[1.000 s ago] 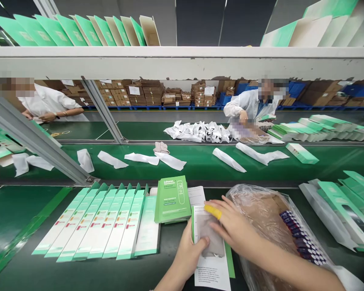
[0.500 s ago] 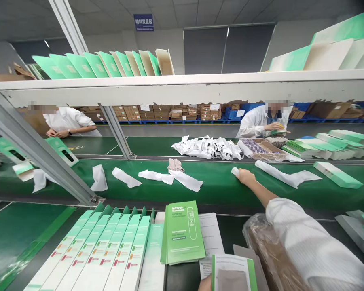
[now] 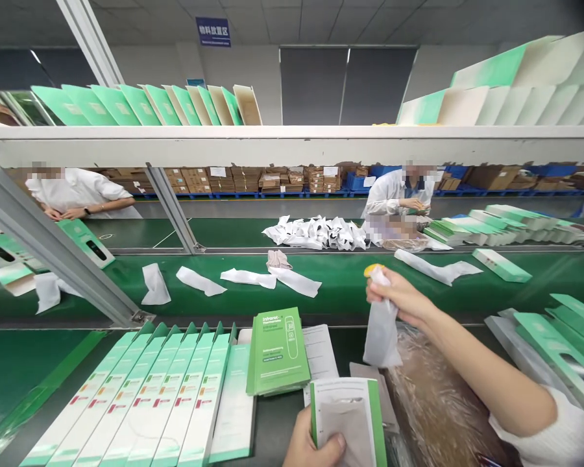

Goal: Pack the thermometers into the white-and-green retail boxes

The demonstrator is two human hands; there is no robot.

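Observation:
My right hand [image 3: 401,295] is closed on a white wrapped item [image 3: 382,331] that hangs down over the near edge of the green belt [image 3: 243,308]; a yellow bit shows at my fingertips. At the bottom centre my left hand [image 3: 316,444] grips a green booklet [image 3: 378,415] with a white sheet and a greyish pouch on top, thumb over the pouch. Just beyond it lies a stack of green booklets [image 3: 278,353], partly over a printed sheet [image 3: 321,350]. More white wrapped pieces [image 3: 294,282] lie spread along the belt.
Upright green-and-white boxes [image 3: 146,395] line the near left. A plastic-wrapped brown bundle [image 3: 433,395] is under my right arm. A metal post [image 3: 78,246] slants at left, and a shelf [image 3: 292,146] crosses above. Two people in white work across the belt.
My right hand has lifted the white wrapped item off the belt and drawn it nearer. My left hand has come further into view with the booklet and pouch. The whole view has shifted slightly.

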